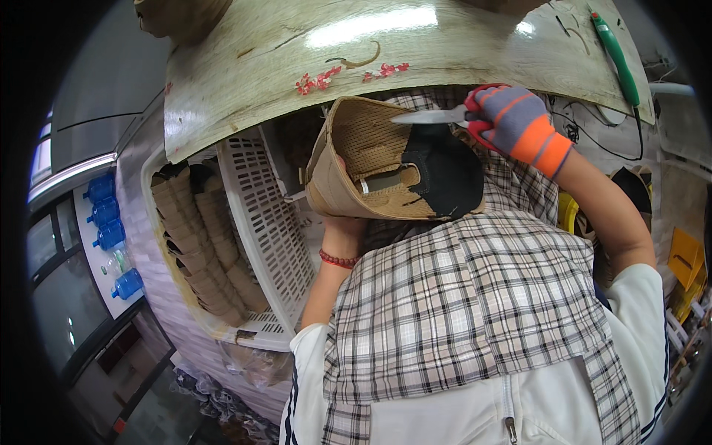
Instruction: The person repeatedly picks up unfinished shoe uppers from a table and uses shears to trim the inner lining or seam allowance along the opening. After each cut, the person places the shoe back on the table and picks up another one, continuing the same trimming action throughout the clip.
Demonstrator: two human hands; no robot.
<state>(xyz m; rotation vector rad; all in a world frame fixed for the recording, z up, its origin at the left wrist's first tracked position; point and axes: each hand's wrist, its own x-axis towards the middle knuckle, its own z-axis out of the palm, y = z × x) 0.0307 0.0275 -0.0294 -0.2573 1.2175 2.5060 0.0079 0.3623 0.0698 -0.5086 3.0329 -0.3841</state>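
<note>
A tan shoe upper [352, 133] with a perforated lining and a black section [445, 170] is held over my lap, its opening facing up. My left hand [343, 227] grips it from below and behind; most of its fingers are hidden by the upper. In an orange and grey glove, my right hand [515, 122] is closed round the red handles of a pair of scissors [430, 116]. The blades point left, above the upper's far edge. Whether they touch the material, I cannot tell.
Just beyond the upper runs the edge of a wood-patterned table [245, 89]. A green corded tool [615, 55] lies at its right end, and a curled tan scrap [367, 59] near the middle. Left of me, a white plastic basket [256, 193] holds stacked tan uppers [196, 245].
</note>
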